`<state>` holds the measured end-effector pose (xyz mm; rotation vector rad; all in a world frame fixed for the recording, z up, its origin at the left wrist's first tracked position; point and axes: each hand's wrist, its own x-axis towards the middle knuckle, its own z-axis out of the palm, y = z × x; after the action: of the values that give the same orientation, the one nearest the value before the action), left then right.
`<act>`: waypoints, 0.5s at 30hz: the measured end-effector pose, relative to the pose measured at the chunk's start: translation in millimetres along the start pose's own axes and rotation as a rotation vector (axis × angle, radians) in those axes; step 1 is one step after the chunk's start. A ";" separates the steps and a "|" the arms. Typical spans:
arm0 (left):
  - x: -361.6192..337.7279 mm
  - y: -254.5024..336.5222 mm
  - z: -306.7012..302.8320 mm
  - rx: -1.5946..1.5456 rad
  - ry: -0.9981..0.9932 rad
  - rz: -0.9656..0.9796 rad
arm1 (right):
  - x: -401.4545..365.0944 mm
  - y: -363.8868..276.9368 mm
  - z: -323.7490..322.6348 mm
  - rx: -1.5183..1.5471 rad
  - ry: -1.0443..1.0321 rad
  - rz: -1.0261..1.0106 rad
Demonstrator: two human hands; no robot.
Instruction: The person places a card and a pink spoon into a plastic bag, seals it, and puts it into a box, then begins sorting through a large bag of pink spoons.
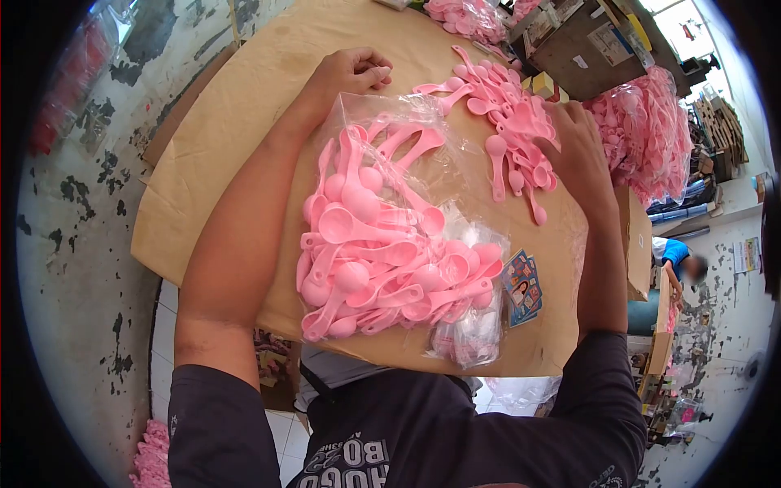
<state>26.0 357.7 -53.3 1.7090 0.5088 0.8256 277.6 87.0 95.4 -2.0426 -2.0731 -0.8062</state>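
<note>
My left hand (351,75) is above the table just beyond a clear plastic bag. Its fingers are curled together, and I cannot make out what is in them. That bag holds many pink plastic measuring spoons (382,260) and lies nearest my body. My right hand (576,142) is at the right edge of a loose pile of pink measuring spoons (517,114), thumb apart from the fingers and touching or just over the pile. Small clear plastic bags (468,337) lie by the full bag, beside a few printed cards (522,286).
A brown paper-covered table (220,171) carries the spoons. Bulging bags of pink spoons (643,130) stand at the right, and another bag (468,18) is at the far edge. Cardboard boxes (639,244) stand right of the table. Another person (679,259) is farther off at the right.
</note>
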 end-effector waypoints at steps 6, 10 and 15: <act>-0.9 5.9 -0.3 0.051 -0.001 -0.006 | 14.2 -85.1 -2.1 0.553 -0.263 -0.417; -2.8 5.3 -0.1 0.016 0.013 -0.011 | 26.4 -117.8 35.6 0.275 -0.087 -0.618; -6.2 8.2 0.0 -0.002 0.003 0.033 | 31.5 -113.8 56.1 0.232 -0.109 -0.665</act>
<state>21.2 351.0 -47.1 1.7189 0.4828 0.8522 181.6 146.4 29.4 -1.3013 -2.7948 -0.4855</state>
